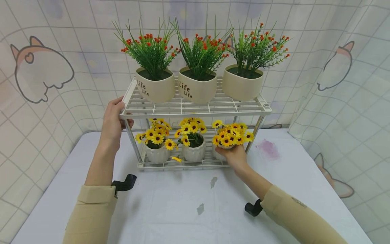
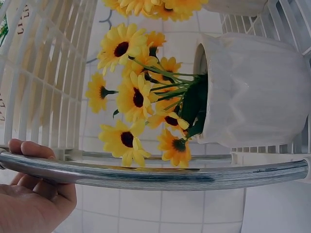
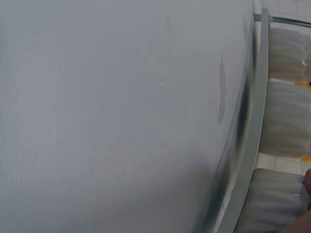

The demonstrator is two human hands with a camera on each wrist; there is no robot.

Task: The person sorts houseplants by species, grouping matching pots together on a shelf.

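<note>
A two-tier white rack [image 1: 195, 110] with metal posts stands on the table. My left hand [image 1: 114, 112] grips the rack's upper left corner, its fingers curled round the metal post [image 2: 146, 175] in the left wrist view. On the lower tier, my right hand [image 1: 236, 157] holds the rightmost white flowerpot [image 1: 217, 154] close under its yellow flowers [image 1: 231, 135]. That pot [image 3: 272, 201] sits at the lower right of the right wrist view, partly covered by fingertips. Two similar pots, a middle one [image 1: 194, 151] and a left one [image 1: 157, 154], stand beside it.
Three cream pots of red-flowered greenery, left [image 1: 155, 88], middle [image 1: 198, 88] and right [image 1: 243, 84], stand on the top tier. A loose yellow flower [image 1: 176, 159] hangs near the lower front edge. Behind the white-covered table [image 1: 170, 210] hangs a checked curtain [image 1: 91, 67].
</note>
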